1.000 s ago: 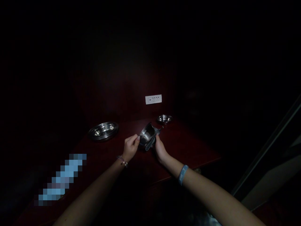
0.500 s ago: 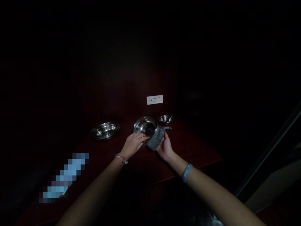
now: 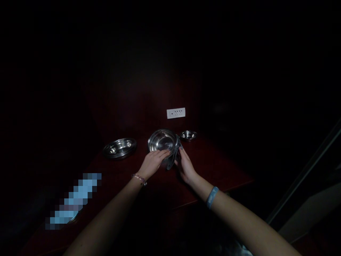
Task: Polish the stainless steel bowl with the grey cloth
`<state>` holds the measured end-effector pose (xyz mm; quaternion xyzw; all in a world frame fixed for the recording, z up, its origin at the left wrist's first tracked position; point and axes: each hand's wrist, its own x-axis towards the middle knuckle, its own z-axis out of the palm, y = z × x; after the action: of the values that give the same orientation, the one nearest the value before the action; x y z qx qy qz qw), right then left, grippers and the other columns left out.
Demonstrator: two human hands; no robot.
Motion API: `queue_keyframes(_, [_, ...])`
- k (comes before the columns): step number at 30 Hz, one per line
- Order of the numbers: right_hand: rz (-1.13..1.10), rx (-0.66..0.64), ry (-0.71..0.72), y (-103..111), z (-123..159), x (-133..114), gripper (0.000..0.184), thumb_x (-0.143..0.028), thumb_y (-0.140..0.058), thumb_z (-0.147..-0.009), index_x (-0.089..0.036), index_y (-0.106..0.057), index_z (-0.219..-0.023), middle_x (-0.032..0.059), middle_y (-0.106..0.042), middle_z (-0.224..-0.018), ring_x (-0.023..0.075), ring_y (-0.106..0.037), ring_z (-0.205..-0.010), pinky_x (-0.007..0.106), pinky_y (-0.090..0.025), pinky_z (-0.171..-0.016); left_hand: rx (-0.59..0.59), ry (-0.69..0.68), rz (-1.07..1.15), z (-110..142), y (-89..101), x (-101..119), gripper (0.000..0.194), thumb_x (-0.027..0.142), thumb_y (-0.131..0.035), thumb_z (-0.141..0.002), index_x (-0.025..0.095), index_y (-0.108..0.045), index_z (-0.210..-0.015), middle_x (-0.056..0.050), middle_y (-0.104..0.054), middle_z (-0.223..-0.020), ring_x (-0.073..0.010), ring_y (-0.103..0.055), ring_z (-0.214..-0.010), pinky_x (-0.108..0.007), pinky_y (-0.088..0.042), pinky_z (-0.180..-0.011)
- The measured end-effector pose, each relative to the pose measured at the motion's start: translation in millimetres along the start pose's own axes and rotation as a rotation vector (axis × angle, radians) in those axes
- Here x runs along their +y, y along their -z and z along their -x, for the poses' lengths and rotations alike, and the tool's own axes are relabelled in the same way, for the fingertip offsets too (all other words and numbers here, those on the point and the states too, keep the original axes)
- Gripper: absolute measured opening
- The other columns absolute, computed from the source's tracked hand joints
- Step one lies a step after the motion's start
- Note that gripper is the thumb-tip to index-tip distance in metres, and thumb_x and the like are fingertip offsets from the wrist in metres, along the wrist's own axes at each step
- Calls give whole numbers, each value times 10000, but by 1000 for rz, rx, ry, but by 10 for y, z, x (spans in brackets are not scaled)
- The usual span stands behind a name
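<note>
A shiny metal bowl (image 3: 162, 140) is held up above the dark red table (image 3: 218, 161), its inside tilted towards me. My left hand (image 3: 153, 161) grips the bowl's near rim, with the fingers over the edge. On the bowl's right side my right hand (image 3: 186, 166) presses a grey cloth (image 3: 173, 158) against the outer wall. The cloth is folded between palm and bowl, and part of it is hidden behind the metal.
A stack of metal bowls (image 3: 119, 147) stands on the left of the table. One smaller metal bowl (image 3: 188, 135) sits at the back right. A white socket panel (image 3: 176, 113) is on the wall behind. At lower left lies a blurred-out bright blue object (image 3: 76, 201).
The bowl has turned to show more of its inside. The cloth, spread flat beside the bowl before, is now wrapped closer against its right outer side by my right hand.
</note>
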<state>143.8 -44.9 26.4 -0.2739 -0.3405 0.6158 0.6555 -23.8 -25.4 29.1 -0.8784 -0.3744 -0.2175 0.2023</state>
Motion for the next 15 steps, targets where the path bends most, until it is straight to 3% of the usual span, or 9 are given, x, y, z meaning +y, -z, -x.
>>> queue_keyframes(4, [25, -3, 5, 1, 6, 24, 391, -442, -571, -858, -361, -602, -1239, -39, -625, -1308, 188, -595, -1169, 366, -489, -959, -28, 20, -64, -15, -24, 49, 475, 55, -449, -883, 213, -547, -1320, -61, -601, -1360, -195, -618, -1079, -337, -486, -901])
queue_keyframes(7, [36, 16, 11, -19, 3, 59, 559, -433, -596, -842, -378, -468, -1384, -23, -605, -1335, 191, -596, -1175, 391, -487, -986, -28, 26, -116, -35, -42, 90, 442, 67, -436, -897, 186, -559, -1305, -75, -585, -1379, -203, -614, -1093, -334, -487, -876])
queue_keyframes(10, [31, -4, 104, -52, -6, 92, 710, -401, -649, -806, -359, -365, -1455, -6, -559, -1391, 174, -558, -1230, 373, -451, -1048, -27, 22, -161, -54, -41, 128, 385, 75, -427, -908, 155, -598, -1243, -90, -612, -1337, -209, -608, -1095, -333, -475, -883])
queue_keyframes(15, [44, 17, 240, -20, -54, 130, 602, -331, -706, -745, -277, -528, -1318, 29, -636, -1285, 177, -579, -1191, 355, -412, -1083, -39, -35, -167, -56, -6, 159, 311, 89, -454, -914, 166, -639, -1152, -72, -676, -1218, -195, -617, -1021, -311, -458, -839])
